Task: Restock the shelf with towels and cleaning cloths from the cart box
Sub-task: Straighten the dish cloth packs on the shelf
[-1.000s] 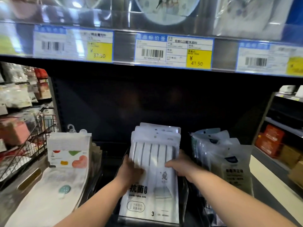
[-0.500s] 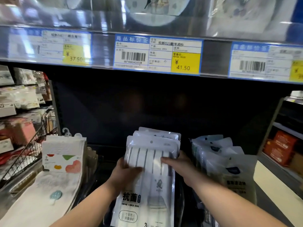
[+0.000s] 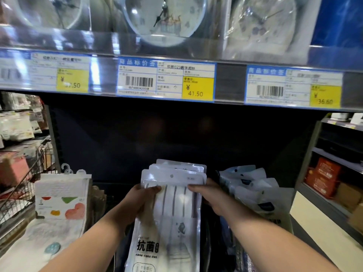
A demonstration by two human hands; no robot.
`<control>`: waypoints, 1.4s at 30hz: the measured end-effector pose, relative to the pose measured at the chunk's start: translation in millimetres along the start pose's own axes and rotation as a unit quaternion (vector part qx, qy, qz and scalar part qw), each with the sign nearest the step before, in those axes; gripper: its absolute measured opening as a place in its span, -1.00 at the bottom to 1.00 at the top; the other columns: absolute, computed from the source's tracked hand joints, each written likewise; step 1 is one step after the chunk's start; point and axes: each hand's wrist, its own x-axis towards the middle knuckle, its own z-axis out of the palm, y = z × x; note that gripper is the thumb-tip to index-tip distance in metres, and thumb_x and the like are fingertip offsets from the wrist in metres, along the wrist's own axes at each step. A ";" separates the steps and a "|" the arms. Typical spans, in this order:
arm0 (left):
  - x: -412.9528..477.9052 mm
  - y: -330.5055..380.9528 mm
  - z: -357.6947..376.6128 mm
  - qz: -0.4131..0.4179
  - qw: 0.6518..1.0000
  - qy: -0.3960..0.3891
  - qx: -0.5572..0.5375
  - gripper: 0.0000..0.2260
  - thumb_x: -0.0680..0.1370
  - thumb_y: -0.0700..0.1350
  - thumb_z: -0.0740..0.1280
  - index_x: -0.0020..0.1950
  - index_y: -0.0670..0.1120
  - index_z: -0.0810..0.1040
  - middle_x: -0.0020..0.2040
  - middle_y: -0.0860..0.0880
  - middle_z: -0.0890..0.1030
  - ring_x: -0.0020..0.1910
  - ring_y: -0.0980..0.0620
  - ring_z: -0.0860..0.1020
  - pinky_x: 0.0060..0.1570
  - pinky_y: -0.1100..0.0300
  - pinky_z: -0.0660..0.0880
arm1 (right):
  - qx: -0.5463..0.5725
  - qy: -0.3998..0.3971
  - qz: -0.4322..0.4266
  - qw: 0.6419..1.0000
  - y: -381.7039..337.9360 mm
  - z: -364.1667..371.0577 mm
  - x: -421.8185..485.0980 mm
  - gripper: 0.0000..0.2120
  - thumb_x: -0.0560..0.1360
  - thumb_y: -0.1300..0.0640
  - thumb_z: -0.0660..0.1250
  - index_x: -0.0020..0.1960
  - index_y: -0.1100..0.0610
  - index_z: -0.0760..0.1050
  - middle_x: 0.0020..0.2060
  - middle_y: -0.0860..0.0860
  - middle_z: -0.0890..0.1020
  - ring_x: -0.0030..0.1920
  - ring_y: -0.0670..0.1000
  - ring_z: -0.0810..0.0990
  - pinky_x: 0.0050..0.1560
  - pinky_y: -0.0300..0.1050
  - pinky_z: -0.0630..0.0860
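Head view: the left hand [image 3: 144, 197] and right hand [image 3: 211, 195] each pinch one side of the striped towel packs [image 3: 172, 193], a small upright stack in glossy flat plastic pouches standing mid-shelf against the dark, bare shelf back [image 3: 176, 138]. Restocking appears partly done: a white textured cloth pack [image 3: 60, 195] stands at left and crinkled soft bags [image 3: 253, 191] at right, with open space behind. The cart box is not in view, so its remaining stock cannot be judged.

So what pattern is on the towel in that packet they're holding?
White with thin dark vertical stripes, seen through the clear packet; the head view shows it.
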 end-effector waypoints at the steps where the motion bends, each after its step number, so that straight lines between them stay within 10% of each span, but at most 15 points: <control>1: 0.3 1.6 0.2 0.000 1.000 -0.002 0.000 -0.77 0.46 -0.17 0.45 0.03 -0.26 0.53 -0.35 -0.11 0.60 -0.46 -0.01 0.57 -0.45 0.20 0.49 | 0.001 0.001 -0.001 1.000 0.1 -1.5 -1.3 -0.64 0.45 0.33 0.38 0.23 0.21 0.48 -0.06 0.00 0.63 -0.13 -0.13 0.57 -0.36 -0.43 0.45; 5: -7.6 6.4 -2.0 0.002 0.999 -0.034 -0.005 -0.84 0.46 -0.24 0.42 -0.01 -0.29 0.58 -0.26 -0.19 0.68 -0.33 -0.12 0.63 -0.25 0.10 0.57 | -0.002 -0.003 0.003 1.000 -2.6 -3.3 -5.5 -0.58 0.45 0.29 0.39 0.29 0.20 0.43 0.01 -0.01 0.61 0.16 0.05 0.57 -0.18 -0.43 0.50; 9: -15.3 3.6 -10.7 0.026 0.998 -0.064 -0.014 -0.66 0.39 -0.14 0.50 0.10 -0.24 0.56 -0.12 -0.21 0.71 -0.21 -0.18 0.68 -0.15 0.02 0.59 | 0.034 0.012 0.036 0.999 -5.2 -0.6 0.4 -0.28 0.30 -0.36 0.32 0.33 0.03 0.44 0.25 0.03 0.55 0.29 0.08 0.48 0.40 0.05 0.30; 16: -25.1 -2.2 -20.2 0.048 0.996 -0.079 -0.014 -0.36 0.25 0.05 0.57 0.26 -0.09 0.46 0.06 -0.20 0.67 0.00 -0.23 0.65 -0.03 -0.20 0.59 | 0.072 0.172 0.036 0.982 -22.8 -4.4 36.7 -0.47 0.50 -0.27 0.11 0.28 0.05 0.48 0.14 0.13 0.60 0.16 0.18 0.54 0.28 0.13 0.41; 21: -31.7 -4.7 -24.4 0.032 0.994 -0.106 -0.018 -0.21 0.17 0.10 0.58 0.32 -0.09 0.40 0.10 -0.21 0.66 0.04 -0.22 0.65 0.02 -0.15 0.59 | 0.029 0.099 0.068 0.992 -15.2 -13.3 55.3 -0.84 0.53 0.12 0.21 -0.12 0.17 0.52 -0.07 0.20 0.59 -0.09 0.16 0.56 0.06 0.08 0.51; 27: -36.5 -10.2 -19.5 0.028 0.997 -0.068 -0.014 -0.27 0.21 0.08 0.58 0.30 -0.09 0.43 0.10 -0.20 0.65 0.03 -0.21 0.65 0.02 -0.15 0.59 | -0.019 0.047 0.080 0.995 -16.7 -8.1 58.5 -0.68 0.53 0.33 0.23 -0.40 0.22 0.40 -0.45 0.13 0.47 -0.54 -0.03 0.49 -0.46 -0.26 0.43; 34: -36.5 -11.9 -4.0 0.058 0.998 0.006 -0.020 -0.63 0.46 -0.16 0.44 0.22 -0.14 0.44 0.06 -0.23 0.63 0.01 -0.22 0.63 0.06 -0.14 0.57 | 0.039 -0.063 0.019 0.997 -50.5 -5.4 51.0 -0.82 0.56 0.26 0.20 -0.16 0.18 0.54 -0.50 0.01 0.64 -0.52 -0.07 0.60 -0.50 -0.31 0.49; 42: -31.9 -13.7 -7.8 0.066 0.995 -0.057 -0.057 -0.31 0.15 -0.03 0.56 0.22 -0.08 0.42 0.09 -0.23 0.63 -0.02 -0.20 0.66 -0.12 -0.03 0.62 | 0.035 -0.012 0.049 0.998 -47.8 -10.9 45.6 -0.82 0.52 0.31 0.20 -0.20 0.24 0.52 -0.45 0.09 0.58 -0.50 0.01 0.56 -0.43 -0.22 0.49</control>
